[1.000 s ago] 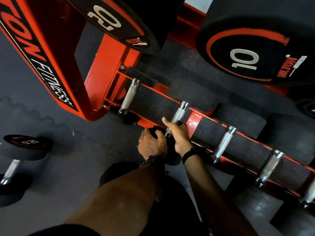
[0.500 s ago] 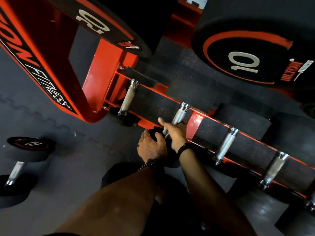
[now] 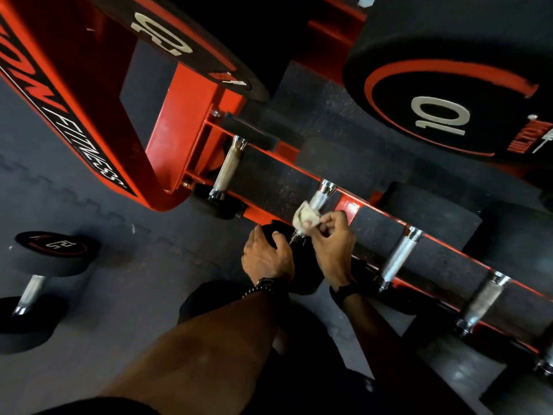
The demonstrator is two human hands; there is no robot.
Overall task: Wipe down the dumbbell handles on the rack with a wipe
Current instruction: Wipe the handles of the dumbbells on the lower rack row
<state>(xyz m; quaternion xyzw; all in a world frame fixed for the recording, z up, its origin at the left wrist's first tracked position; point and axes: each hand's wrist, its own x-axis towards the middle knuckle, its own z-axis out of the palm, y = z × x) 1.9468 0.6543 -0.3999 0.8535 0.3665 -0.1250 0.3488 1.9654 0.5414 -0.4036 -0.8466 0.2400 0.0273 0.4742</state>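
Lying on the grey floor mat (image 3: 89, 339) well left of the rack is a loose dumbbell (image 3: 39, 283), its black end cap printed with what reads as "25" inside a red ring; the red rack (image 3: 185, 139) rises beside it, its slanted side plate carrying white letters "FITNESS" after larger red letters cut off by the frame edge; on the upper shelf, a black dumbbell head (image 3: 179, 43) at the rack's left end shows a white number, apparently "25", and farther right a second head (image 3: 449, 100) reads "10", with small red branding too blurred to read; along the lower shelf's front edge several knurled steel handles lie in a row, the leftmost handle (image 3: 229, 169) at the rack's left end; the left hand (image 3: 266, 259) rests with curled fingers on the black end of the second dumbbell (image 3: 302, 265); the right hand (image 3: 335, 244) pinches a crumpled pale wipe (image 3: 305, 218) against the second handle (image 3: 318, 199), low on its shaft; further handles (image 3: 401, 256) follow toward the rack's right end.
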